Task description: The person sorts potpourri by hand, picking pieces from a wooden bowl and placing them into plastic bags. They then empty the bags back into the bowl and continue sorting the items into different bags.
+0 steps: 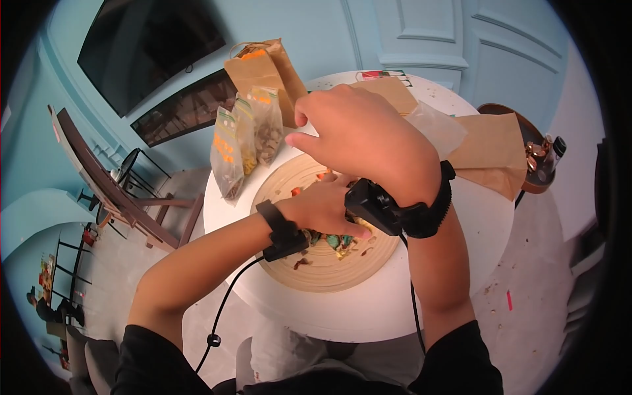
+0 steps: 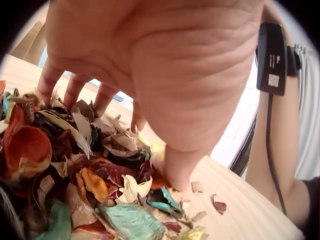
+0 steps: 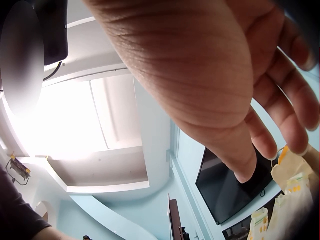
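Note:
A heap of colourful dried petals and pods, like potpourri [image 2: 92, 180], lies on a round wooden plate [image 1: 306, 279]. Over it my left hand [image 1: 321, 205] reaches down with fingers spread, fingertips and thumb at the edge of the heap in the left wrist view. Green, orange, dark red and cream pieces show beneath the palm. My right hand [image 1: 368, 128] is raised above the far side of the plate, fingers loosely bent, nothing in its grasp. In the head view, my hands and wrist camera hide much of the heap.
On the white round table [image 1: 316, 316], several zip bags [image 1: 227, 155] of dried pieces stand at the left, before a brown paper bag [image 1: 289, 79]. A flattened paper bag [image 1: 484, 148] and clear plastic [image 1: 438, 128] lie at the right. Behind them, a small side table [image 1: 541, 179] holds bottles.

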{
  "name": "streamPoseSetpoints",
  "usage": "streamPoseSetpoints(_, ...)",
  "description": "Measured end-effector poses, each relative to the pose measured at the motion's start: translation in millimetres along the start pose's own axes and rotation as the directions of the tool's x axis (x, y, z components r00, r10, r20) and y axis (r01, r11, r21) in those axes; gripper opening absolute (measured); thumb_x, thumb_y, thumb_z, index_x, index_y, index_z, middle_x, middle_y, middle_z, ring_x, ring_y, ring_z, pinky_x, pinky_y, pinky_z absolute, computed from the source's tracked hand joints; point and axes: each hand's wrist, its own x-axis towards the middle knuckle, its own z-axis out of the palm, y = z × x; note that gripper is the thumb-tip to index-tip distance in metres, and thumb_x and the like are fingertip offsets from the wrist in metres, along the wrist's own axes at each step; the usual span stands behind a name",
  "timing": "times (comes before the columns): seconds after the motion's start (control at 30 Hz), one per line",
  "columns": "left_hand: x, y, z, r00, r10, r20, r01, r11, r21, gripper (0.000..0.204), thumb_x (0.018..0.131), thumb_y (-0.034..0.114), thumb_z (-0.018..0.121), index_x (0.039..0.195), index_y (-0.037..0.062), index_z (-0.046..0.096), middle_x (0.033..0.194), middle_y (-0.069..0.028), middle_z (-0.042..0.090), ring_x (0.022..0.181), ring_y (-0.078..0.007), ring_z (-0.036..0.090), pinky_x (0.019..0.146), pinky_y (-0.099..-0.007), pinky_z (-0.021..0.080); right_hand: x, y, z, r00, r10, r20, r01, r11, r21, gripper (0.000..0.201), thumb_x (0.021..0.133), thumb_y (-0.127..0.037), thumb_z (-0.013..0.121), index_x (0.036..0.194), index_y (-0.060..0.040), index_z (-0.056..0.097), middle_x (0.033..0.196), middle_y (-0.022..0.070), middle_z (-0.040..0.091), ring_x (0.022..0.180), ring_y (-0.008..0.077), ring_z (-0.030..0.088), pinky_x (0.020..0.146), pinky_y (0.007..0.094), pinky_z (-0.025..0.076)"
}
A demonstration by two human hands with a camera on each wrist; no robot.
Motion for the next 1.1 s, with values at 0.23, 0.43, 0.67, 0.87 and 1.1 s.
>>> streamPoseSetpoints(0.23,-7,-19,-14,0.999,-0.047,-0.001,0.047,0.999,-0.007,0.038,0.081,0.013,0.071,0.118,0.0052,0.066,0.115,-0.0132,0.065,0.099,-0.0267,0.063,0.083,-0.0353,0.051,-3,6,-1,0.996,-0.052,-0.070,0.053,0.998,0.021,0.031,0.093,-0.032,0.068,0.100,-0.0020,0.067,0.094,0.0179,0.070,0.092,0.0362,0.066,0.082,0.0438,0.051)
streamPoseSetpoints(0.43,-37,-19,-36,0.960,-0.276,0.034,0.263,0.862,-0.434,0.027,0.094,0.003,0.058,0.119,0.0009,0.066,0.101,0.0025,0.071,0.084,-0.0083,0.061,0.074,-0.0257,0.049,-4,8,3,0.987,-0.093,-0.131,0.097,0.995,0.027,0.031,0.092,-0.032,0.068,0.096,-0.0016,0.067,0.089,0.0186,0.069,0.087,0.0377,0.065,0.078,0.0448,0.050)
streamPoseSetpoints(0.67,-53,-6,-58,0.867,-0.485,0.116,0.391,0.517,-0.761,0.032,0.094,-0.002,0.050,0.125,-0.0035,0.059,0.104,-0.0099,0.068,0.093,-0.0170,0.069,0.092,-0.0340,0.058,-3,2,1,0.995,-0.067,-0.074,0.070,0.997,0.028,0.031,0.091,-0.031,0.069,0.095,-0.0007,0.067,0.086,0.0203,0.069,0.086,0.0403,0.065,0.077,0.0469,0.051)
streamPoseSetpoints(0.87,-58,2,-60,0.872,-0.459,0.171,0.333,0.298,-0.895,0.061,0.083,-0.003,0.043,0.144,-0.0017,0.043,0.128,-0.0193,0.062,0.102,-0.0284,0.068,0.099,-0.0397,0.054,-2,1,3,0.996,-0.067,-0.056,0.068,0.998,0.017,0.032,0.090,-0.032,0.069,0.096,-0.0004,0.067,0.087,0.0206,0.070,0.085,0.0404,0.067,0.076,0.0464,0.052)
streamPoseSetpoints(1.1,-64,-9,-62,0.867,-0.467,0.176,0.329,0.270,-0.905,0.067,0.079,-0.002,0.045,0.146,-0.0012,0.039,0.122,-0.0190,0.062,0.111,-0.0290,0.067,0.096,-0.0415,0.056,-2,0,9,0.980,-0.110,-0.165,0.114,0.993,0.013,0.019,0.083,-0.017,0.072,0.080,0.0019,0.073,0.075,0.0211,0.069,0.075,0.0369,0.072,0.068,0.0442,0.057)
